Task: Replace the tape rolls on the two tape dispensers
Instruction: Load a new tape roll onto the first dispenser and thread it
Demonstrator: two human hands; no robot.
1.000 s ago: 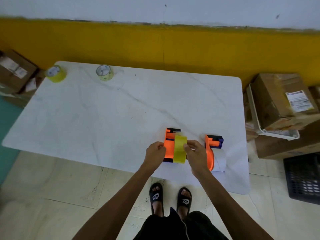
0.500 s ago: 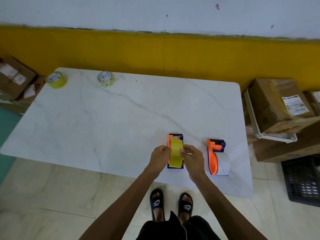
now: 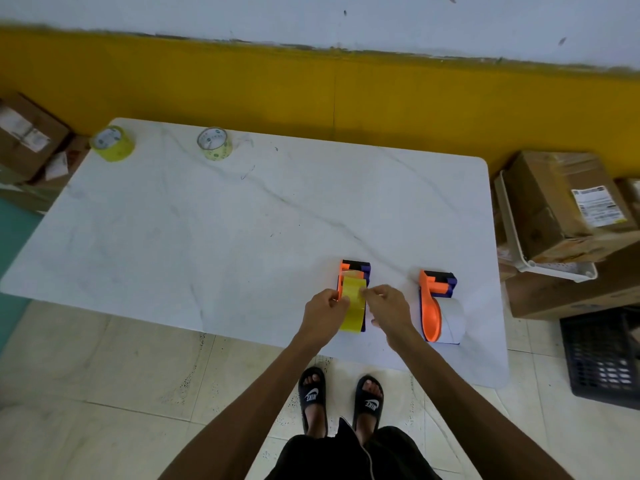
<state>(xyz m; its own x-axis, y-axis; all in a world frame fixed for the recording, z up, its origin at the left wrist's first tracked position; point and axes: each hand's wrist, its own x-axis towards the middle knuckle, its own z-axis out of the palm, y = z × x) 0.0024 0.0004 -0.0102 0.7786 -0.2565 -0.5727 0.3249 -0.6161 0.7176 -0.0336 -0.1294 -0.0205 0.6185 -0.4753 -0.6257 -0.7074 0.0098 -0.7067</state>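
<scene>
An orange and purple tape dispenser stands near the table's front edge with a yellow tape roll set in it. My left hand pinches the roll's left side and my right hand pinches its right side. A second orange dispenser holding a white tape roll stands to the right, untouched. Two spare yellowish tape rolls lie at the table's far left: a yellow spare roll and a paler spare roll.
The white marble table stands against a yellow wall. Cardboard boxes in a white basket stand to the right, a black crate lies on the floor, and more boxes sit at the left.
The dispenser with the yellow roll has been turned upright and lined up lengthwise. Both hands have closed in on the roll's sides. The right dispenser has not moved.
</scene>
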